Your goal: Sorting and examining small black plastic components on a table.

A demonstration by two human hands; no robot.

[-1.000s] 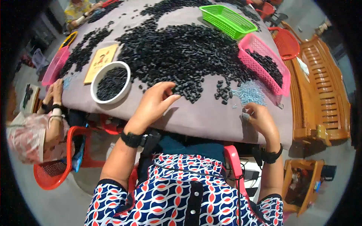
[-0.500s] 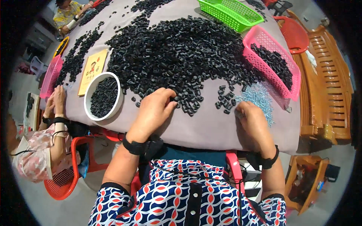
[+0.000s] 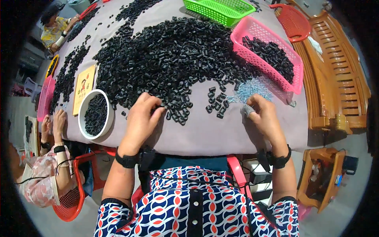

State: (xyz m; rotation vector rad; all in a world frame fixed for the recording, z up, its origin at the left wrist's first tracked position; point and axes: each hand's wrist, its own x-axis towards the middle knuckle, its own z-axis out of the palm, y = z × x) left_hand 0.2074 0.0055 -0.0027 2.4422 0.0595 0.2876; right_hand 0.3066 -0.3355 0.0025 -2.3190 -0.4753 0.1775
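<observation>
A wide heap of small black tube-like plastic pieces (image 3: 158, 59) spreads over the cloth-covered table. My left hand (image 3: 143, 118) rests at the heap's near edge, fingers curled and thumb close to the index finger; whatever lies between them is hidden. To the right, my right hand (image 3: 263, 114) is pinched closed beside a pile of small, shiny pale-blue pieces (image 3: 254, 90). Something greyish shows at its thumb tip, and I cannot make out what the pinch holds. Between the hands lies a small separate cluster of black pieces (image 3: 217, 102).
A white bowl (image 3: 83, 122) of thin black pieces stands left, near a yellow booklet (image 3: 79, 94). Pink (image 3: 298, 75) and green (image 3: 221, 16) baskets stand at right and back. One person (image 3: 45, 173) sits at left, another (image 3: 55, 33) far left. A wooden bench (image 3: 335, 71) stands right.
The view has shifted, so the table contents appear further left. My left hand has moved slightly back from the tip of the heap; my right hand has drawn a little away from the small cluster.
</observation>
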